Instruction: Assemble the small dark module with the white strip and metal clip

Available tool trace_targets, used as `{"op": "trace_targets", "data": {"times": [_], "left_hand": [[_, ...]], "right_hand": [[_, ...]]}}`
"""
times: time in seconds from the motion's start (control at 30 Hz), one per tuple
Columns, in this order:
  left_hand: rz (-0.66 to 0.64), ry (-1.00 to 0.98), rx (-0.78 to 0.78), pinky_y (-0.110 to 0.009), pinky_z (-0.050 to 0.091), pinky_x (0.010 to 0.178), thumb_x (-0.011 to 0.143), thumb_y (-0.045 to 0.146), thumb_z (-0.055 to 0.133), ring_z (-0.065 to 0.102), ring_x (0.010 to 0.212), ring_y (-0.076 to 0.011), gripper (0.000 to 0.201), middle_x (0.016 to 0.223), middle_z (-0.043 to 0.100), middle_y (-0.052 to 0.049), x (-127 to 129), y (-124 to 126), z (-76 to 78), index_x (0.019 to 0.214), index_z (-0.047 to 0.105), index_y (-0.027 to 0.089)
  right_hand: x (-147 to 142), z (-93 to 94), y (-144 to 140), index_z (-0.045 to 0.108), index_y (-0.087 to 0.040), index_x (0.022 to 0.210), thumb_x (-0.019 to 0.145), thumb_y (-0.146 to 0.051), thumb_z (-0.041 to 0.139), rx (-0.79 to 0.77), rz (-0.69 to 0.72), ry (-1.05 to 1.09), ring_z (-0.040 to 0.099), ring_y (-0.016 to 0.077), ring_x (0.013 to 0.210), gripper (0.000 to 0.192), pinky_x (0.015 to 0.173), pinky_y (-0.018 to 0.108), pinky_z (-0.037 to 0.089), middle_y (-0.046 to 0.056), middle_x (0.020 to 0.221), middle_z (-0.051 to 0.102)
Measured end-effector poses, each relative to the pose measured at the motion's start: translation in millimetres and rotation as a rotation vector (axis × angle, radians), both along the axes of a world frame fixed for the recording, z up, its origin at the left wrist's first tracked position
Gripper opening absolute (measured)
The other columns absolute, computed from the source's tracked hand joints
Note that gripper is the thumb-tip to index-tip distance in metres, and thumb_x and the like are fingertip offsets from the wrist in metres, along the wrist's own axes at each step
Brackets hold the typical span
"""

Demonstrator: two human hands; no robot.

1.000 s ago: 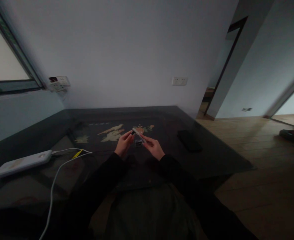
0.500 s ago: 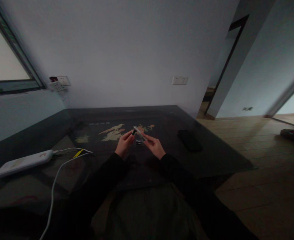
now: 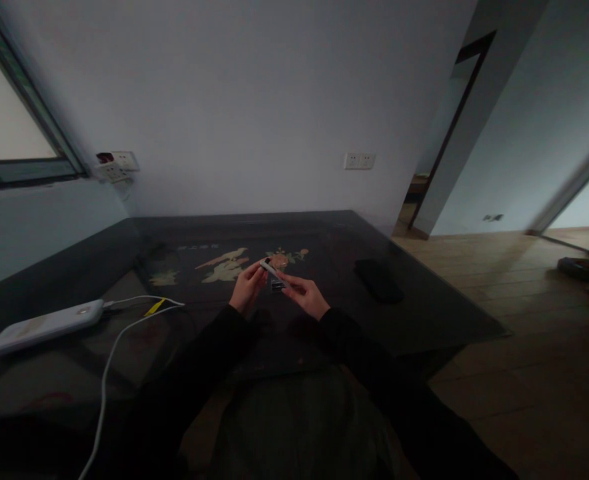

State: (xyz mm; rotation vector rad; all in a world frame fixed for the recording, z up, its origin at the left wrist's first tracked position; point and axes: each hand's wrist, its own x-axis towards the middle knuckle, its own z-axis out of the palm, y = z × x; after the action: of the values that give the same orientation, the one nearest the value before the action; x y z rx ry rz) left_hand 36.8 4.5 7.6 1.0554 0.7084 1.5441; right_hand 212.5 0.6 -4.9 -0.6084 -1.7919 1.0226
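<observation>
Hands meet over mid-bench, above the painted bird-and-flower inlay (image 3: 224, 264). Left hand (image 3: 247, 288) and right hand (image 3: 307, 295) both grip one slim pale stick-shaped item (image 3: 270, 269), tilted, its dark tip toward the left hand. Left fingers pinch the tip end, right fingers pinch the lower end; too dim to say what the item is. One small dark boxy piece (image 3: 277, 285) sits just under the stick between the hands; can't tell if it rests on the bench or is held.

Edges: bench (image 3: 424, 313) is dark and glossy. Far edge runs against the wall, left edge against the window wall, right edge open to wood floor (image 3: 524, 373), near edge at the person's lap. Open surface all around the hands; nothing within close reach.

Count:
- 1 white power bank (image 3: 44, 325), far left, near the left edge
- 2 white cable runs (image 3: 124, 327) from it, one dropping off the near edge
- 1 yellow tag (image 3: 155, 307) on the cable
- 1 flat black object (image 3: 378, 280), right side, well apart from the hands
- 2 wall sockets in view, one at back centre (image 3: 359, 161)
</observation>
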Motion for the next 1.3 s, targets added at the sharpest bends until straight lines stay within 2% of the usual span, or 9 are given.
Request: {"op": "trace_targets", "data": {"times": [0.17,0.4,0.63,0.77,1.03,1.3], "left_hand": [[-0.005,0.035,0.007,-0.018,0.033,0.053,0.063,0.042,0.077,0.042,0.055,-0.0061,0.055,0.061,0.05,0.004,0,-1,-0.4,0.106,0.065,0.011],[-0.025,0.038,0.025,-0.018,0.032,0.052,0.063,0.045,0.076,0.043,0.055,-0.0056,0.052,0.063,0.051,0.003,-2,1,-5.4,0.101,0.065,0.011],[-0.016,-0.008,-0.003,-0.017,0.034,0.054,0.064,0.04,0.077,0.043,0.056,-0.0053,0.05,0.061,0.049,0.004,0,-2,0.0,0.104,0.067,0.012],[-0.002,0.005,0.022,-0.017,0.034,0.055,0.065,0.041,0.076,0.043,0.056,-0.0056,0.048,0.061,0.05,0.003,1,-3,1.1,0.103,0.067,0.012],[-0.006,0.046,0.052,-0.018,0.033,0.051,0.065,0.042,0.075,0.043,0.054,-0.0059,0.051,0.063,0.051,0.002,-2,6,-5.5,0.105,0.065,0.012],[0.002,0.049,0.019,-0.018,0.032,0.053,0.063,0.041,0.076,0.043,0.056,-0.0059,0.052,0.064,0.051,0.003,-3,3,-3.8,0.105,0.065,0.011]], "right_hand": [[1,-2.1,5,0.058,-0.022,0.123,0.08,-0.035,0.061,0.015,-0.05,0.029,0.057,0.0235,0.114,0.045,0.097,0.038,0.044,0.006,0.126,0.06],[3,-0.8,6,0.058,-0.02,0.125,0.08,-0.035,0.061,-0.017,-0.108,0.019,0.061,0.0243,0.105,0.047,0.088,0.036,0.049,0.008,0.122,0.062],[1,1.8,-3,0.058,-0.021,0.124,0.081,-0.032,0.061,0.011,-0.025,-0.026,0.063,0.0223,0.1,0.044,0.085,0.035,0.051,0.005,0.119,0.064],[1,2.1,-3,0.058,-0.022,0.124,0.081,-0.031,0.06,0.022,-0.012,-0.005,0.06,0.0231,0.108,0.044,0.092,0.036,0.048,0.005,0.122,0.063],[2,0.0,8,0.058,-0.021,0.123,0.081,-0.032,0.06,0.029,-0.113,0.024,0.059,0.0241,0.112,0.044,0.094,0.038,0.047,0.007,0.124,0.061],[2,-1.0,5,0.058,-0.021,0.124,0.081,-0.032,0.061,0.021,-0.067,0.03,0.058,0.0233,0.113,0.045,0.096,0.038,0.046,0.006,0.126,0.059]]}}
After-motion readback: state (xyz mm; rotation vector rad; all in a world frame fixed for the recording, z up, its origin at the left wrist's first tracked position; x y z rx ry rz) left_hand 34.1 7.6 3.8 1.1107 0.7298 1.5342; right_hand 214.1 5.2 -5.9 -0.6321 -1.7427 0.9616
